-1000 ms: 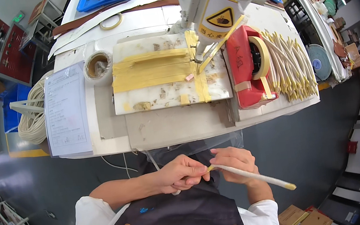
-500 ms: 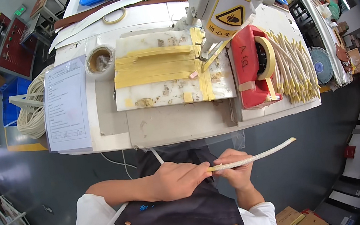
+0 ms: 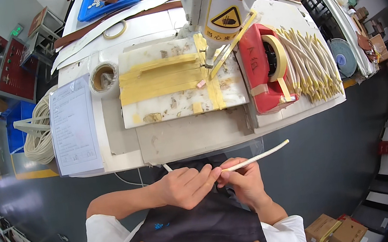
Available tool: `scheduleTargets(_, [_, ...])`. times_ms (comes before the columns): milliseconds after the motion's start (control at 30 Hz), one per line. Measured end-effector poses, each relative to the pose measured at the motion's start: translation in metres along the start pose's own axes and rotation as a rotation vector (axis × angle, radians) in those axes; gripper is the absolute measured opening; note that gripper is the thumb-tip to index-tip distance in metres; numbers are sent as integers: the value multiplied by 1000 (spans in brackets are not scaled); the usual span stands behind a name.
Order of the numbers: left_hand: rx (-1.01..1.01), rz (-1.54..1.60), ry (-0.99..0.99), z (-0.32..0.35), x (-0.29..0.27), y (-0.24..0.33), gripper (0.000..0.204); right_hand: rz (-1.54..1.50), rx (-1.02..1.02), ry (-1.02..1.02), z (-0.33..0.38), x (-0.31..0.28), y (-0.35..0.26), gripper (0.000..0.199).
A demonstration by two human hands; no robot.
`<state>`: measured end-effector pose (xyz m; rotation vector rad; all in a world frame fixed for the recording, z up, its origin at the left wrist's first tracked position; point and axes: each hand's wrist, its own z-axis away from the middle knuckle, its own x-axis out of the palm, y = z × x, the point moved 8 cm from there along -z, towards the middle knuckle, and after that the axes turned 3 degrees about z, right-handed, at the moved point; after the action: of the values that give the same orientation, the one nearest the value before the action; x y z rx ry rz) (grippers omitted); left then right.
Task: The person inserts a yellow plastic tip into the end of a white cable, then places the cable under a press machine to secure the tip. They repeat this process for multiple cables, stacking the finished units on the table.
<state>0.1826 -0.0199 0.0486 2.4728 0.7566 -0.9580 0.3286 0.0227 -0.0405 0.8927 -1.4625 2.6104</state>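
Note:
A white cord (image 3: pixel 267 154) runs through both my hands in front of the table's near edge. My left hand (image 3: pixel 185 186) is closed on it, thumb and fingertips pinched close to a yellowish taped spot. Just to the right, my right hand (image 3: pixel 245 179) grips the same cord, its fingertips meeting the left ones. The cord's free end, with a yellowish tip, sticks out to the upper right past my right hand. Another stretch of cord shows above my left hand, toward the table edge. The fingers hide most of the taped spot.
A marble slab (image 3: pixel 154 114) with yellow tape lies ahead under a grey machine head (image 3: pixel 217 0). Right of it stand a red tape dispenser (image 3: pixel 254 66) and a bundle of tape-tipped cords (image 3: pixel 311 61). Left are a tape roll (image 3: pixel 103 79), a paper sheet (image 3: pixel 75 131) and a cord coil (image 3: pixel 39 136).
My right hand has closed in on my left, so their fingertips meet over the taped spot. Less cord sticks out to the right. The whole view has shifted slightly.

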Motion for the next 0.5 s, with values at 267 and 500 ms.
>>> scheduleTargets(267, [-1265,1148,-359,28,40,-40,18,522,-368,-119,-2,-2,-29,17])
scheduleTargets(500, [-1522,1314,-381,54,35,-48,22,162,-361,-123,-16,-7,-58,26])
